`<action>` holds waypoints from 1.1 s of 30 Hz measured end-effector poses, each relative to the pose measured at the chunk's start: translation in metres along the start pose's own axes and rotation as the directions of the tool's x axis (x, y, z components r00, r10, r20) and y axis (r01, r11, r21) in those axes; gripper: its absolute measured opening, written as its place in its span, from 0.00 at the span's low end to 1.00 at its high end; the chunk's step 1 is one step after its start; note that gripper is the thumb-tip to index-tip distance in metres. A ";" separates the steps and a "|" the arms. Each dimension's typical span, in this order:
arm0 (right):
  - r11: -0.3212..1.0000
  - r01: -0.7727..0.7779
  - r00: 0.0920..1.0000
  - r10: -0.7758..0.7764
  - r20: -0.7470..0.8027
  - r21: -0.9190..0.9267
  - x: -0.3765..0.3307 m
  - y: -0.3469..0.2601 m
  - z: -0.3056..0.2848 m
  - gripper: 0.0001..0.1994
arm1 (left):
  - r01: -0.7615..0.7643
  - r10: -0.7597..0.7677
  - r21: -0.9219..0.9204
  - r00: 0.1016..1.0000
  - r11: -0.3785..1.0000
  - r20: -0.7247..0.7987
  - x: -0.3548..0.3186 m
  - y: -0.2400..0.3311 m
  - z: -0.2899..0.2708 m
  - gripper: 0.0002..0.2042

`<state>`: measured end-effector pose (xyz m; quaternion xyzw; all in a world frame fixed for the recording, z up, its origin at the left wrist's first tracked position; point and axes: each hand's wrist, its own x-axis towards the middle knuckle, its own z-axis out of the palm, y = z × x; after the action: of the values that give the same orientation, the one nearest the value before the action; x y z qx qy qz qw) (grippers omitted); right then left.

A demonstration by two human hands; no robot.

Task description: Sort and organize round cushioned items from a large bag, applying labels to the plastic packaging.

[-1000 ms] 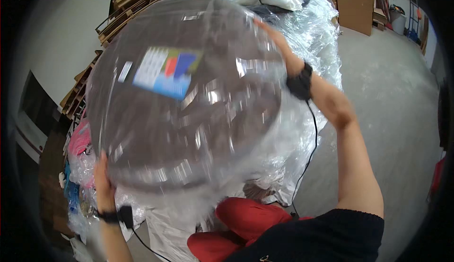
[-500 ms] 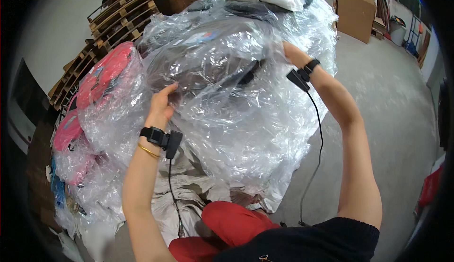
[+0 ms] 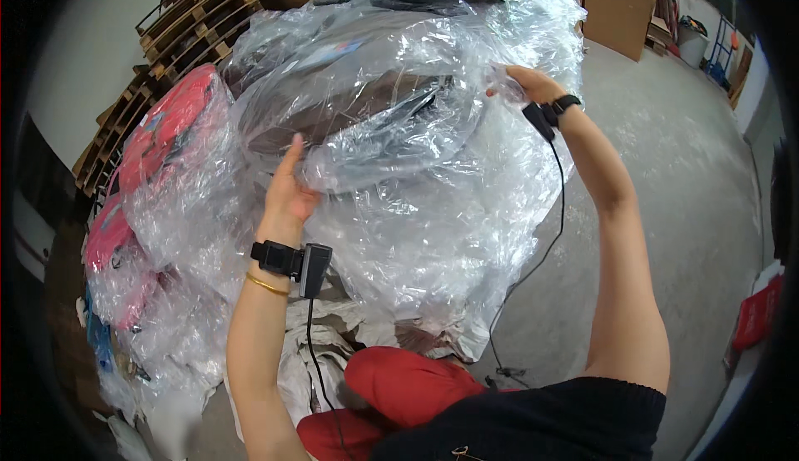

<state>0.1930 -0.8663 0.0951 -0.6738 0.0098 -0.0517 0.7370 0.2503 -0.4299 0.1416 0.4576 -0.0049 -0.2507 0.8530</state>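
A large clear plastic bag (image 3: 391,141) with a dark, rounded item inside lies before me on top of a heap of similar wrapped goods. My left hand (image 3: 291,190) grips the bag's near left edge, one digit stretched along the top of the film; the others are partly hidden. At the bag's far right corner, my right hand (image 3: 533,86) pinches gathered clear film between thumb and fingers. The dark item (image 3: 333,111) shows through the plastic, its exact kind unclear. Both wrists carry black strapped devices with cables.
Pink-red goods (image 3: 171,128) in clear plastic are piled at the left. Behind stand stacked wooden pallets (image 3: 200,20). A cardboard box (image 3: 617,12) stands at the far right on the grey concrete floor (image 3: 666,153). White sheeting (image 3: 291,361) lies near my knees.
My right hand has shifted slightly right and up, drawing film at the bag's corner outward. The bag's near side looks spread flatter. The whole view has moved slightly.
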 end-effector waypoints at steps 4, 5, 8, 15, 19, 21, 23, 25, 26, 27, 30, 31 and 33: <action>0.996 0.067 0.961 -0.082 -0.264 -0.065 -0.020 0.002 0.015 0.15 | -0.002 -0.047 0.221 0.975 0.975 0.216 0.010 -0.005 0.009 0.08; 0.962 0.211 0.936 -0.147 -0.321 0.174 -0.034 -0.013 0.033 0.13 | -0.027 -0.037 0.238 0.965 0.971 0.261 0.001 0.008 0.012 0.07; 0.960 0.070 0.891 -0.183 -0.416 -0.272 -0.044 0.017 -0.052 0.11 | 0.011 -0.139 0.345 0.927 0.938 0.348 -0.017 -0.002 0.006 0.06; 0.634 -0.146 0.677 -0.495 -0.544 -0.759 -0.055 0.093 -0.088 0.23 | 0.259 -0.500 0.678 0.846 0.688 0.185 -0.075 -0.102 -0.049 0.06; 0.349 0.243 0.550 -0.818 -0.168 -0.905 -0.067 0.035 0.062 0.29 | 0.138 -0.511 0.776 0.820 0.615 0.259 -0.128 -0.101 -0.071 0.06; 0.123 0.299 0.554 -0.830 0.067 -0.946 -0.088 0.039 0.108 0.31 | 0.016 -0.580 0.876 0.755 0.482 0.305 -0.151 -0.085 -0.071 0.06; 0.049 0.370 0.731 -0.632 0.258 -0.928 -0.102 0.086 0.144 0.33 | -0.020 -0.444 0.841 0.842 0.541 0.306 -0.166 -0.070 -0.101 0.06; 0.051 0.378 0.875 -0.346 0.338 -0.924 -0.117 0.171 0.152 0.34 | 0.045 -0.305 0.764 0.931 0.644 0.203 -0.195 -0.041 -0.137 0.07; 0.091 0.368 0.902 -0.276 0.331 -0.925 -0.129 0.205 0.146 0.34 | 0.014 -0.218 0.793 0.964 0.610 0.151 -0.206 -0.027 -0.168 0.08; 0.129 0.361 0.921 -0.206 0.331 -0.924 -0.144 0.231 0.142 0.35 | -0.004 -0.127 0.829 0.988 0.560 0.090 -0.224 -0.013 -0.201 0.09; 0.662 0.191 0.973 -0.030 0.230 -0.725 -0.185 0.261 0.146 0.34 | 0.108 0.078 0.825 0.980 0.554 -0.181 -0.313 0.002 -0.293 0.11; 0.551 -0.065 0.988 0.153 0.025 -0.832 -0.198 0.282 0.126 0.33 | 0.196 0.132 0.791 0.935 0.580 -0.329 -0.341 -0.003 -0.323 0.11; 0.491 -0.101 0.970 0.241 0.024 -0.865 -0.231 0.313 0.095 0.30 | 0.306 0.154 0.668 0.829 0.678 -0.537 -0.392 -0.037 -0.387 0.14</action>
<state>-0.0091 -0.7242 -0.2203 -0.9471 0.0487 0.0810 0.3068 -0.0162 0.0241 -0.0258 0.8108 0.1621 -0.1211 0.5493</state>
